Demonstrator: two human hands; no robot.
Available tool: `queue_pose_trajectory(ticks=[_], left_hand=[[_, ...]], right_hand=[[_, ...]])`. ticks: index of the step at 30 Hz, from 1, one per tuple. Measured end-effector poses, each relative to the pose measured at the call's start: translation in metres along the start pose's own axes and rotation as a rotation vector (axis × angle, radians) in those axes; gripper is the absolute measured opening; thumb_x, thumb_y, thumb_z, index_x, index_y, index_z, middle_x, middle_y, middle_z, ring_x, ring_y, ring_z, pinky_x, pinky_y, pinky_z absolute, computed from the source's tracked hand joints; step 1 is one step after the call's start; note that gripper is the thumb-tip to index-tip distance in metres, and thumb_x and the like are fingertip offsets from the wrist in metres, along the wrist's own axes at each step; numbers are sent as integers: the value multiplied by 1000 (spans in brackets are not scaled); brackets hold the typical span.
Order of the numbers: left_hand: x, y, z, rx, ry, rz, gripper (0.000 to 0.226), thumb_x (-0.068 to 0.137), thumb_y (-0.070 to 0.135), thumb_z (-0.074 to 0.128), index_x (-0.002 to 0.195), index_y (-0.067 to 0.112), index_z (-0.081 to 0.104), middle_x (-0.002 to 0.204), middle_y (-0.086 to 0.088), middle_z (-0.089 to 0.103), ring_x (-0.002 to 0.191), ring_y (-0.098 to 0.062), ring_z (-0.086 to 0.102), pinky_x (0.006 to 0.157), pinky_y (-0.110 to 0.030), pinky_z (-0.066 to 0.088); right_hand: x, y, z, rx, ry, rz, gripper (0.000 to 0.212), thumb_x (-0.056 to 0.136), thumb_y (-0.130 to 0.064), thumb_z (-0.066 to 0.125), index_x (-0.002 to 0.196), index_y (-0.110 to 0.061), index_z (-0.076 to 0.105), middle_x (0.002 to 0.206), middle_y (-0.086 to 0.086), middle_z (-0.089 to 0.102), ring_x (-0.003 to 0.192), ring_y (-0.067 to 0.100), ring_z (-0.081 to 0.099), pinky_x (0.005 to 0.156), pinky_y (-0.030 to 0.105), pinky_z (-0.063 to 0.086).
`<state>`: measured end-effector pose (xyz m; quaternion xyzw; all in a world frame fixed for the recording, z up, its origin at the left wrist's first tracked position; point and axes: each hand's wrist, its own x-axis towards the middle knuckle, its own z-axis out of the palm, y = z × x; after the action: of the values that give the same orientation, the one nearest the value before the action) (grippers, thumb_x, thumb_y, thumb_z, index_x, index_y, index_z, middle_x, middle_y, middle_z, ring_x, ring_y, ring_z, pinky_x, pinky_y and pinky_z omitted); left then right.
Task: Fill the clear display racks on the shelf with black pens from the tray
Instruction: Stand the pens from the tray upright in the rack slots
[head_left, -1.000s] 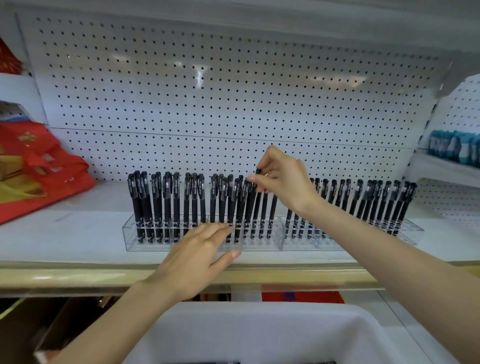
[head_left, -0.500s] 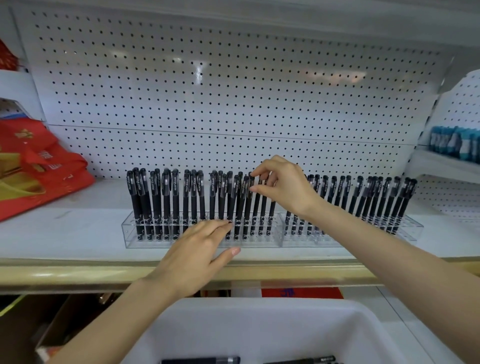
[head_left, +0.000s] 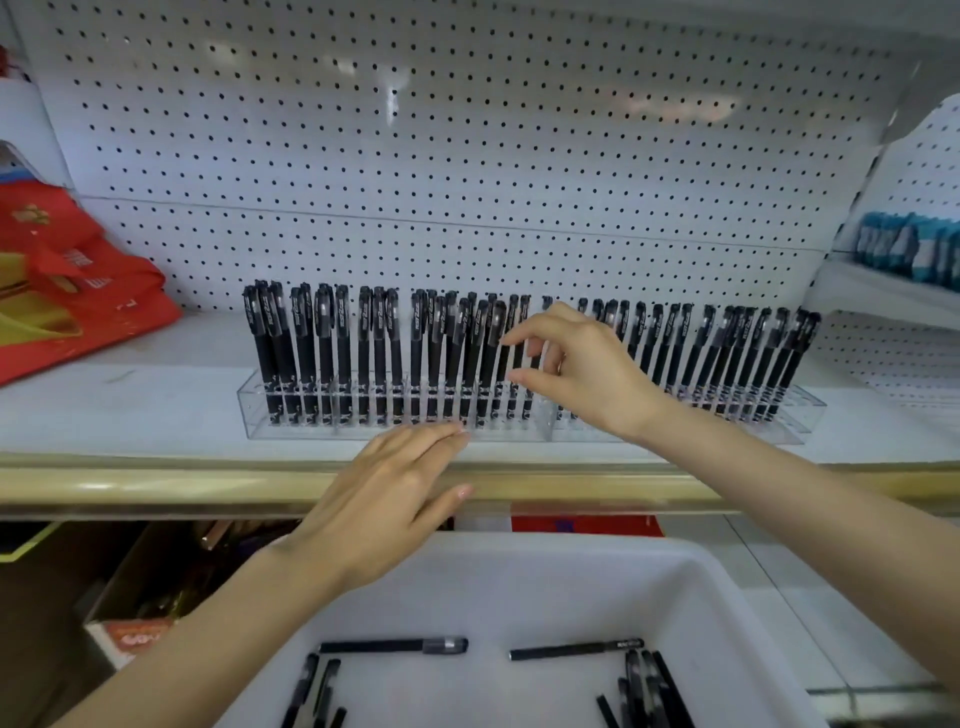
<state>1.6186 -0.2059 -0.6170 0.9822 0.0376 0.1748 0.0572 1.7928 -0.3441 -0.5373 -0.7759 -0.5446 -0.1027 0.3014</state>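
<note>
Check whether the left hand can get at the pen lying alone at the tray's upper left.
Probably yes. The left hand is open and empty at the shelf edge, just above the tray; that pen lies flat on bare tray floor with nothing over it.

Right hand (head_left: 587, 374) dropped lower — fingers (head_left: 519, 340) let go of pen (head_left: 525, 312), spread.

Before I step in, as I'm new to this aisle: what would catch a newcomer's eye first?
A row of black capped pens stands upright in clear plastic display racks on the white shelf. The right hand hovers open at the row's middle; the fingers of the left hand lie at the rack's front. Below, a white plastic tray holds a few loose black pens.
</note>
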Motion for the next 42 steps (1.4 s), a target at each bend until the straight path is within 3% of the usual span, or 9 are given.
queue_pose_trajectory(ticks=[7, 10, 16, 21, 26, 30, 35, 42], left_hand=[[-29, 15, 23, -19, -86, 34, 67, 94, 58, 18, 144, 20, 41, 147, 3, 44, 133, -15, 40, 111, -34, 28], [-42, 13, 41, -10, -131, 37, 62, 95, 54, 27, 139, 16, 48, 140, -2, 51, 127, -22, 47, 107, -39, 35], [-57, 11, 60, -33, -136, -27, 71, 90, 59, 21, 143, 17, 44, 147, -1, 44, 135, -20, 38, 112, -29, 19], [-58, 11, 63, -85, -110, -42, 73, 89, 60, 19, 146, 19, 39, 152, 2, 37, 140, -15, 29, 115, -25, 8], [-63, 15, 70, -88, -87, -28, 69, 92, 57, 24, 147, 17, 37, 152, 1, 36, 140, -12, 25, 116, -22, -1], [-65, 19, 72, -84, -62, -53, 65, 94, 54, 28, 144, 15, 41, 149, -3, 41, 137, -15, 30, 116, -24, 1], [-65, 22, 71, -80, -35, -55, 65, 94, 53, 28, 143, 14, 43, 147, -3, 42, 138, -16, 31, 115, -24, 1], [-64, 21, 72, -103, -3, -61, 62, 95, 52, 30, 141, 14, 45, 145, -3, 45, 136, -17, 34, 114, -21, 1]], right_hand=[[-69, -8, 25, 93, -146, 10, 26, 83, -17, 73, 108, -17, 67, 88, -12, 49, 63, 1, 55, 64, 7, 42], [-104, -8, 45, 138, -250, 57, 24, 82, -20, 74, 106, -17, 68, 86, -16, 51, 68, -4, 55, 65, 8, 42], [-160, 11, 92, 141, -523, 239, 25, 84, -31, 72, 106, -21, 67, 98, -8, 60, 83, 8, 59, 79, 26, 50], [-186, 24, 112, 127, -632, 367, 36, 84, -34, 72, 116, -18, 64, 111, -10, 59, 100, 5, 54, 93, 18, 43], [-196, 37, 116, 40, -695, 417, 49, 83, -37, 71, 126, -18, 57, 124, -1, 54, 117, 15, 47, 102, 28, 38], [-198, 33, 122, 32, -682, 388, 41, 84, -29, 72, 120, -15, 59, 119, 2, 51, 111, 15, 50, 96, 26, 39], [-200, 29, 130, 120, -600, 364, 9, 82, -14, 74, 88, -12, 68, 98, 1, 56, 89, 18, 63, 86, 34, 51], [-199, 24, 138, 165, -583, 323, 11, 80, -17, 76, 81, -13, 66, 90, -3, 55, 81, 15, 60, 83, 35, 51]])
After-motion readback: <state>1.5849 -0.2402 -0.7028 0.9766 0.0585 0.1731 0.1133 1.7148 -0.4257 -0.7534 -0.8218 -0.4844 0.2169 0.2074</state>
